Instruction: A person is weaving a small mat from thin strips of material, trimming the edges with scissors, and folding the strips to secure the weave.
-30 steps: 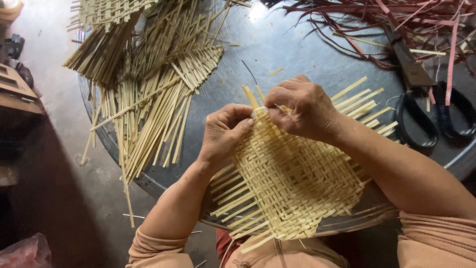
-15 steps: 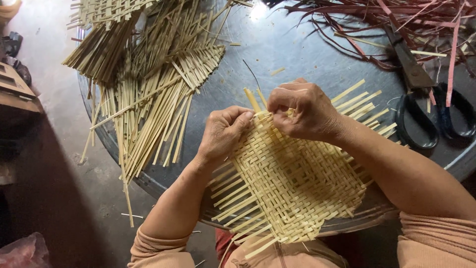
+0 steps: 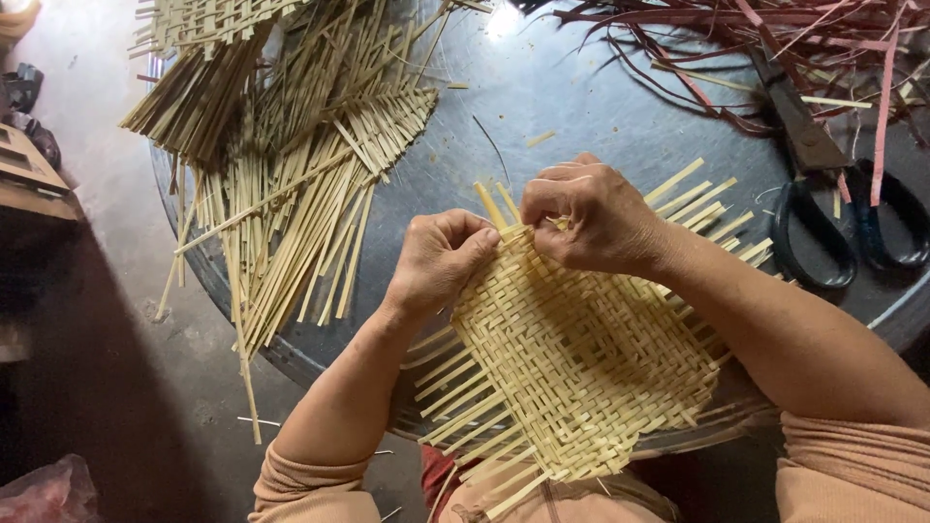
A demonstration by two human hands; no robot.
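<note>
Round dark metal counter (image 3: pixel 581 107), loose bamboo strips (image 3: pixel 281 194) piled at 10 o'clock, black scissors (image 3: pixel 823 223) at 2. Head view: both grips pinched tight on the woven mat's (image 3: pixel 581 358) top edge, left hand (image 3: pixel 441 261) at its 11 o'clock corner, right hand (image 3: pixel 591 218) at 12.

No packages, labels, signs — none.

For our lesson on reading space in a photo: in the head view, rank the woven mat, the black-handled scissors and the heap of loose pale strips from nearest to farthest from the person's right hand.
1. Woven mat: under the right hand, whose fingers pinch its top edge.
2. Black-handled scissors: on the table to the hand's right.
3. Heap of loose pale strips: far left, beyond the left hand.
</note>
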